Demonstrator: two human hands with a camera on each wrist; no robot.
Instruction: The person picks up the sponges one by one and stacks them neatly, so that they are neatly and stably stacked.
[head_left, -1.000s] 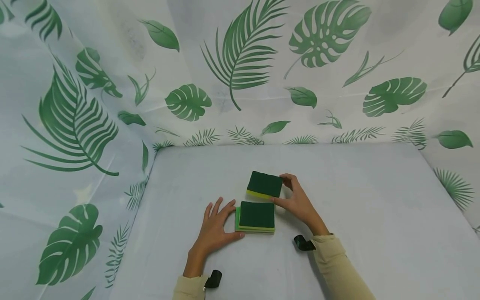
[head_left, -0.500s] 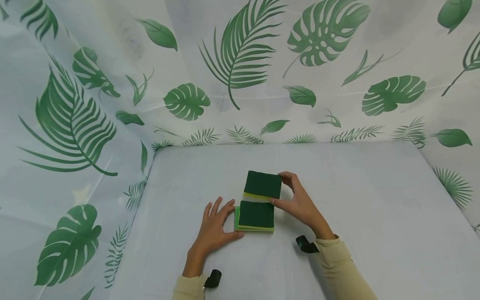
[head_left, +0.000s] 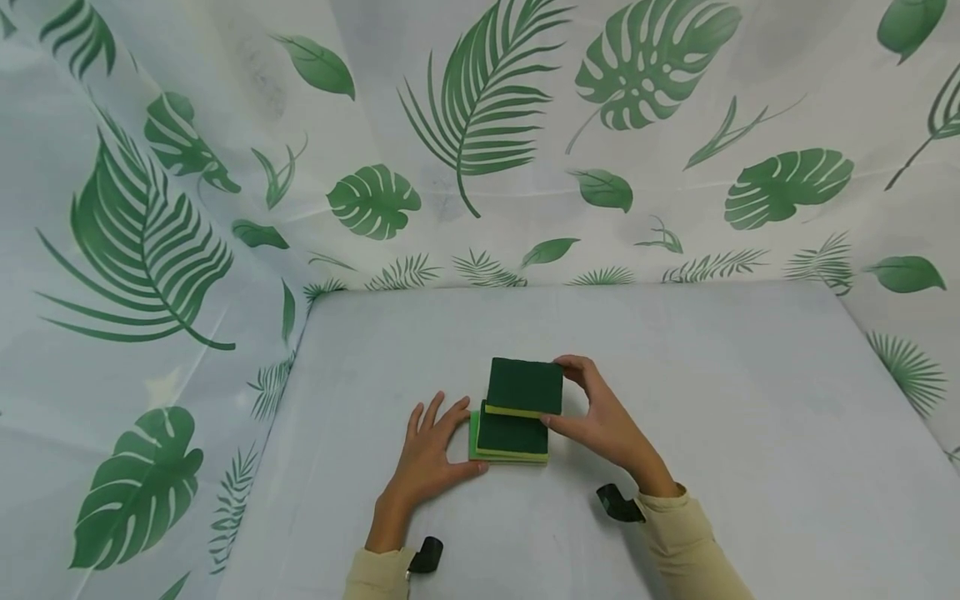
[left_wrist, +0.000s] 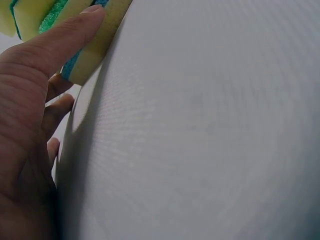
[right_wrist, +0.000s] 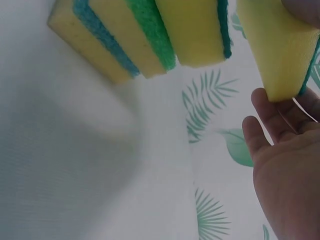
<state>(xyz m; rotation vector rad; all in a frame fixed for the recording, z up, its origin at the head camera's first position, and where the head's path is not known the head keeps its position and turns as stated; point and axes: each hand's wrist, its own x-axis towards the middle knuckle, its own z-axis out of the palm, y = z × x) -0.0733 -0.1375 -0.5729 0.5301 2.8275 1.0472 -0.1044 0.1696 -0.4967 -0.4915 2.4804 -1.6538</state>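
In the head view, my right hand (head_left: 603, 421) pinches a sponge (head_left: 525, 386) by its right end, thumb at the near edge and fingers at the far edge. This sponge has a dark green scouring face up and yellow foam below. It hovers over a stack of sponges (head_left: 513, 437), apart from it in the right wrist view. The stack has a blue-layered sponge (right_wrist: 95, 40) at the bottom, a bright green-layered one (right_wrist: 142, 37) in the middle and a dark green-topped one (right_wrist: 192, 32) on top. My left hand (head_left: 429, 462) holds the stack's left end between thumb and index finger, other fingers spread.
The stack stands on a white-covered table (head_left: 712, 400). A leaf-printed curtain (head_left: 480, 125) rises behind the table and along its sides. A dark wrist camera (head_left: 621, 503) sits by the right sleeve, and another dark camera (head_left: 427, 556) by the left.
My right hand has brought its sponge slightly left, then toward me, so that it now overlaps the stack's far part in the head view. The left hand stays in place.
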